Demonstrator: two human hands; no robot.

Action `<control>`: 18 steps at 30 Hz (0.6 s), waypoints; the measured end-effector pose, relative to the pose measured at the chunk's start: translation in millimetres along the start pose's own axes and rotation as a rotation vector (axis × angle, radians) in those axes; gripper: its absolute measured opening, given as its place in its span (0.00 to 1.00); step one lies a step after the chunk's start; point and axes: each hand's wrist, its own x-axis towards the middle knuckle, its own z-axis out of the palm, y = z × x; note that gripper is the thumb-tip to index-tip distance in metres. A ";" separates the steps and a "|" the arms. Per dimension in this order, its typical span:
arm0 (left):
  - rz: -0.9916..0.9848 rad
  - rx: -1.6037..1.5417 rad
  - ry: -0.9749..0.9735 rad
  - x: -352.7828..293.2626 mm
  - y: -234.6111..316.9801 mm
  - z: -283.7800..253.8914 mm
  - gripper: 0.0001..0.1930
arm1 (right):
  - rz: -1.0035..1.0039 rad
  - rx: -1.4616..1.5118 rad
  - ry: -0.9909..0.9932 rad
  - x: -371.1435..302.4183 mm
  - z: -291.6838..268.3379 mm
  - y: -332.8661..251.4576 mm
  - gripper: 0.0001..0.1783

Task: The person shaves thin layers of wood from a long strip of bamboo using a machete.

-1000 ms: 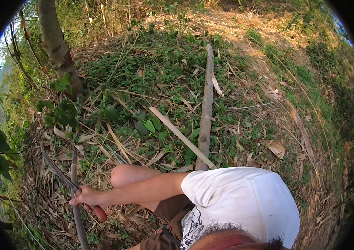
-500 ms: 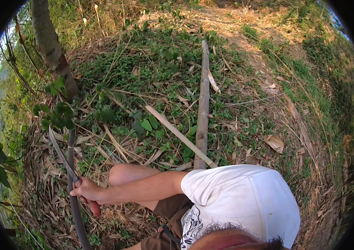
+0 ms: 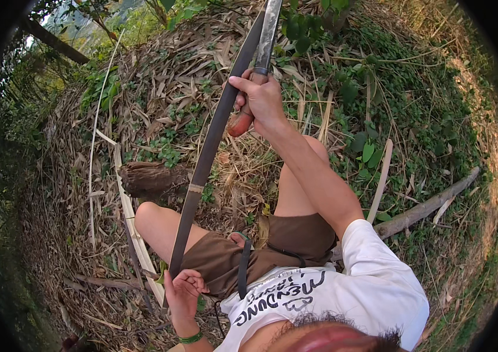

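My right hand [image 3: 260, 100] is closed around the red-brown handle of a machete [image 3: 266, 44], whose grey blade points to the top edge. Its thumb lies against a long, dark, flat bamboo strip [image 3: 208, 146] with a pale ring at a node. The strip slants down across my right hand's inner side and over my bent leg. At its lower end is my left hand [image 3: 184, 288], a green band on the wrist. The left thumb touches the strip's edge, while the other fingers are loosely bent and apart, with nothing seen between them.
A short, thick log [image 3: 152, 179] lies in front of my knee. Pale split strips [image 3: 128, 208] lie on the leaf litter at the left. To the right are a pale stick [image 3: 382, 179] and a grey pole [image 3: 431, 205], with green plants around them.
The view has swung left, bringing my left hand and the log into sight. My right hand keeps hold of the machete, and the bamboo strip now stretches across my lap area.
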 end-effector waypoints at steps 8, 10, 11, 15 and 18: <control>0.742 1.111 0.454 22.2 7.3 50.9 0.31 | 0.057 -0.072 -0.291 -8.6 35.6 10.5 0.11; 0.621 1.316 0.333 35.1 10.1 60.4 0.23 | 0.050 -0.115 -0.310 -15.1 43.4 9.0 0.11; 0.477 1.272 0.228 34.9 12.5 67.1 0.19 | 0.045 -0.143 -0.317 -18.8 45.3 7.6 0.11; 0.300 0.551 -0.043 56.8 -1.8 49.2 0.09 | -0.105 -0.289 -0.435 -2.5 40.3 1.8 0.11; 0.285 0.394 -0.083 64.0 6.7 68.1 0.10 | -0.270 -0.475 -0.472 13.9 22.3 -5.3 0.14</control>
